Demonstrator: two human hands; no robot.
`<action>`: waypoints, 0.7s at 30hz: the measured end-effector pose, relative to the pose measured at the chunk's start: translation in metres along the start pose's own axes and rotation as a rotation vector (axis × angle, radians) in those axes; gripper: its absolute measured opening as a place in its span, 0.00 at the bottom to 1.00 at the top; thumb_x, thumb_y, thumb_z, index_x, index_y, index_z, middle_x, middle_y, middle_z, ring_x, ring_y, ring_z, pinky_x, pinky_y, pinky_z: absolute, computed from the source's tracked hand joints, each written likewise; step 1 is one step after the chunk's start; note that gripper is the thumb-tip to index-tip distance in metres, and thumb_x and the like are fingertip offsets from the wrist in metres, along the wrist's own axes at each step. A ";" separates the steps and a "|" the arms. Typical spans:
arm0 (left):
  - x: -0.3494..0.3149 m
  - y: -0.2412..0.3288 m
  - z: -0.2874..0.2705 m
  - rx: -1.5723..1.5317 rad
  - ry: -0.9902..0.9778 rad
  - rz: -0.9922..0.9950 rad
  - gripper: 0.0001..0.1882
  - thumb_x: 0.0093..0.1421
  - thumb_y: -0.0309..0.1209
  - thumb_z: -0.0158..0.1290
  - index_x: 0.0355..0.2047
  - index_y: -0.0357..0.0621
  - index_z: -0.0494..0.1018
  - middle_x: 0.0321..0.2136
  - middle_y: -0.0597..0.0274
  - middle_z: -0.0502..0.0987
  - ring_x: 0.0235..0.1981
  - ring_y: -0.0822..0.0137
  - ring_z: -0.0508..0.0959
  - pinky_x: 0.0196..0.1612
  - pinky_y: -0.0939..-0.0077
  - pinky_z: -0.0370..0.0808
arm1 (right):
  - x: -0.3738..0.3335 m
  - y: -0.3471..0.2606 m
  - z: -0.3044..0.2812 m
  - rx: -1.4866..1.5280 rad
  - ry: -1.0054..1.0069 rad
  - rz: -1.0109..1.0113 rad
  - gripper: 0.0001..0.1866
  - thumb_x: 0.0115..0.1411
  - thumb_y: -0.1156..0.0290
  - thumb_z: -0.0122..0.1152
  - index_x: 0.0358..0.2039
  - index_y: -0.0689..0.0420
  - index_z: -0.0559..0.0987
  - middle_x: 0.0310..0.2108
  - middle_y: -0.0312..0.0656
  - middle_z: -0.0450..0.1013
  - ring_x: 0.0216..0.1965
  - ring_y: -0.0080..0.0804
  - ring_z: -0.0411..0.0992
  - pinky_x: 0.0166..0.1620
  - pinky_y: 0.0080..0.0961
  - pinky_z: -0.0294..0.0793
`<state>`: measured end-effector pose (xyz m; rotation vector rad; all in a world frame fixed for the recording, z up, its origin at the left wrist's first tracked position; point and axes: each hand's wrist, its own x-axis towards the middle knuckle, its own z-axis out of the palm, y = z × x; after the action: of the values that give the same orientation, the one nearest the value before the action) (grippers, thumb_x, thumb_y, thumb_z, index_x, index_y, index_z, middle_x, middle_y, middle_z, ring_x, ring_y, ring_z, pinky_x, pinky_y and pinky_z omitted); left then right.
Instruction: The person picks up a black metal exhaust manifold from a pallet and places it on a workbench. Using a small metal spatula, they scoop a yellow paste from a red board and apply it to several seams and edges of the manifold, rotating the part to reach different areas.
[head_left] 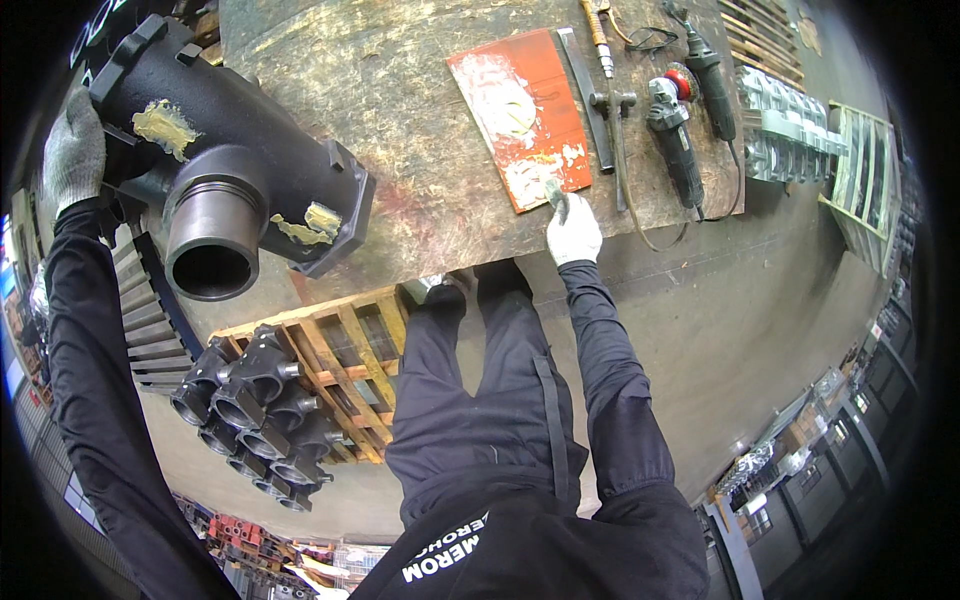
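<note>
left hand (73, 150) gloved, clamped on black cast housing (220, 170), steadying it at workbench (400, 120) edge | right hand (572, 232) pinching putty knife (553, 192), blade just ahead on red mixing board (520, 110), seemingly loading filler

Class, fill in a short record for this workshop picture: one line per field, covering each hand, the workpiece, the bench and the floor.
Left hand: gloved, on the end of the casting.
Right hand: gloved, holding a scraper at the edge of the red board.
Casting: black, on the bench, with yellow filler patches.
Bench: also two grinders.
Floor: pallet with more castings.
</note>
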<state>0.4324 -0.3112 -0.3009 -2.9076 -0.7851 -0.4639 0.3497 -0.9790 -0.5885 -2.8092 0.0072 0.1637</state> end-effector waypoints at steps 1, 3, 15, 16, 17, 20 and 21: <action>-0.001 0.001 0.000 0.017 0.010 0.009 0.44 0.69 0.69 0.37 0.56 0.38 0.78 0.53 0.39 0.80 0.57 0.44 0.78 0.59 0.57 0.71 | 0.000 -0.002 0.003 0.005 -0.031 0.002 0.11 0.67 0.64 0.55 0.46 0.52 0.79 0.41 0.47 0.78 0.41 0.51 0.79 0.43 0.45 0.79; -0.001 0.003 0.000 0.023 0.024 0.019 0.44 0.70 0.69 0.36 0.57 0.39 0.78 0.53 0.39 0.80 0.58 0.43 0.78 0.60 0.56 0.71 | -0.003 -0.009 0.009 0.012 -0.045 -0.041 0.11 0.67 0.64 0.55 0.46 0.52 0.79 0.41 0.47 0.78 0.41 0.52 0.79 0.43 0.46 0.79; 0.001 0.004 0.004 0.021 0.053 0.009 0.46 0.69 0.71 0.33 0.58 0.42 0.77 0.55 0.38 0.78 0.60 0.42 0.75 0.61 0.56 0.70 | -0.022 -0.005 0.008 0.071 -0.044 0.071 0.10 0.67 0.65 0.55 0.45 0.52 0.80 0.42 0.46 0.78 0.44 0.50 0.78 0.47 0.42 0.78; 0.000 0.006 0.004 0.022 0.057 0.011 0.46 0.68 0.71 0.32 0.58 0.42 0.77 0.55 0.38 0.78 0.60 0.42 0.75 0.61 0.55 0.70 | -0.023 -0.006 0.009 0.072 -0.059 0.062 0.10 0.68 0.65 0.55 0.45 0.52 0.80 0.42 0.46 0.78 0.44 0.50 0.78 0.47 0.42 0.78; -0.001 0.006 0.003 0.033 0.071 0.022 0.46 0.68 0.71 0.32 0.58 0.42 0.77 0.55 0.38 0.78 0.60 0.42 0.75 0.61 0.55 0.70 | -0.023 -0.008 0.010 0.072 -0.073 0.061 0.10 0.68 0.64 0.54 0.45 0.52 0.80 0.42 0.46 0.78 0.44 0.50 0.78 0.47 0.43 0.78; -0.001 0.009 0.002 0.049 0.079 0.024 0.46 0.68 0.71 0.32 0.58 0.43 0.77 0.55 0.39 0.78 0.61 0.42 0.75 0.62 0.55 0.70 | -0.022 -0.010 0.010 0.100 -0.044 0.126 0.12 0.71 0.62 0.51 0.46 0.52 0.79 0.42 0.48 0.77 0.44 0.53 0.78 0.47 0.46 0.77; 0.000 0.009 0.002 0.018 0.068 0.023 0.46 0.68 0.71 0.33 0.58 0.42 0.77 0.55 0.39 0.78 0.61 0.42 0.75 0.62 0.55 0.70 | -0.021 -0.010 0.009 0.072 -0.030 0.174 0.12 0.71 0.61 0.50 0.46 0.53 0.79 0.42 0.48 0.77 0.44 0.54 0.78 0.47 0.46 0.77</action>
<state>0.4370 -0.3186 -0.3031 -2.8641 -0.7421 -0.5471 0.3276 -0.9666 -0.5915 -2.7319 0.2460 0.2406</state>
